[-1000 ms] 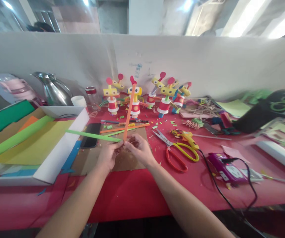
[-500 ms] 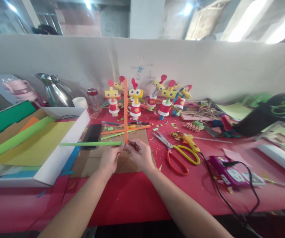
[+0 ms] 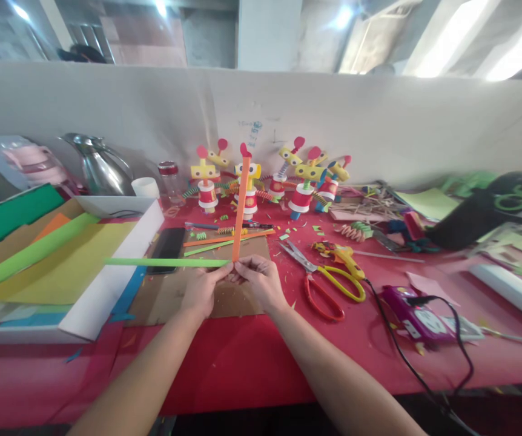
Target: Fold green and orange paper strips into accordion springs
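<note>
Two paper strips meet at a right angle between my fingertips, above a piece of cardboard point(image 3: 170, 306). The green paper strip point(image 3: 165, 263) runs out level to the left, and the orange paper strip point(image 3: 241, 209) stands up, leaning slightly right. My left hand point(image 3: 201, 290) pinches the joined end by the green strip. Thumb and fingers of my right hand point(image 3: 261, 278) are closed on the same corner, at the foot of the orange strip. Just how the ends overlap is hidden by my fingers.
Several paper robot figures point(image 3: 301, 197) stand at the back. Scissors point(image 3: 320, 278), a yellow glue gun point(image 3: 345, 257) and a purple power socket point(image 3: 418, 315) lie to the right. On the left are a white box point(image 3: 111, 297) of coloured paper, a phone point(image 3: 168, 248) and a steel jug point(image 3: 100, 166).
The orange strip has swung from upright to a slight rightward lean, its foot shifting a little right. The green strip still points left. Both hands stay pinched at the corner.
</note>
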Tool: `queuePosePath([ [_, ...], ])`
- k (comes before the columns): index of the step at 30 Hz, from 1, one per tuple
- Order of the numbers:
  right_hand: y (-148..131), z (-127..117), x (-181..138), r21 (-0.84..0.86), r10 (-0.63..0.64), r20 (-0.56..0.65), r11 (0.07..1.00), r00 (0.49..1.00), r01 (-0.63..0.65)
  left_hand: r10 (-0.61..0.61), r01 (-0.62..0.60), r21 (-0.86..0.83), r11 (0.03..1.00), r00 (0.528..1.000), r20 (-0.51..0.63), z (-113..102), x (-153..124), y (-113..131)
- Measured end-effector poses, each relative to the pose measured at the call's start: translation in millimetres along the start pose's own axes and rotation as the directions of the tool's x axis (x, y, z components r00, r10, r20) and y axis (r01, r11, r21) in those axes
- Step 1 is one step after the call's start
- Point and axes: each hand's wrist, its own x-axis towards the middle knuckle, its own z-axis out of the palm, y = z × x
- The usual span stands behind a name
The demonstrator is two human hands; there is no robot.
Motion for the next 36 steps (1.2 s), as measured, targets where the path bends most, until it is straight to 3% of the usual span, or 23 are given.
queuePosePath([
  [4, 1, 0, 1, -0.018, 0.002, 0.034, 1.000, 0.999, -0.002, 0.028, -0.026, 0.049, 0.998, 0.998, -0.050, -4, 2, -3],
  [9, 0, -1, 1, -0.200, -0.026, -0.041, 0.980, 0.999, 0.017, 0.082, -0.064, 0.267, 0.962, 0.995, -0.057, -5, -1, 0],
  [15, 0, -4, 3, -0.217, -0.055, -0.122, 0.976, 0.991, 0.027, 0.152, -0.131, 0.449, 0.884, 0.988, -0.011, -7, -3, 15],
  [21, 1, -4, 2, -0.057, 0.118, -0.088, 0.991, 0.989, -0.123, 0.049, -0.100, 0.403, 0.910, 0.990, 0.133, -10, 0, 28],
  [27, 1, -9, 10, 0.140, 0.178, -0.186, 0.978, 0.966, -0.153, -0.025, -0.084, 0.546, 0.834, 0.981, 0.190, -22, 3, 32],
  [32, -6, -28, 23, 0.251, 0.155, -0.285, 0.964, 0.946, -0.082, -0.110, -0.071, 0.610, 0.789, 0.961, 0.255, -30, 3, 42],
  [36, -16, -49, 34, 0.294, 0.119, -0.442, 0.956, 0.889, 0.018, -0.177, -0.043, 0.618, 0.785, 0.941, 0.290, -38, 2, 50],
])
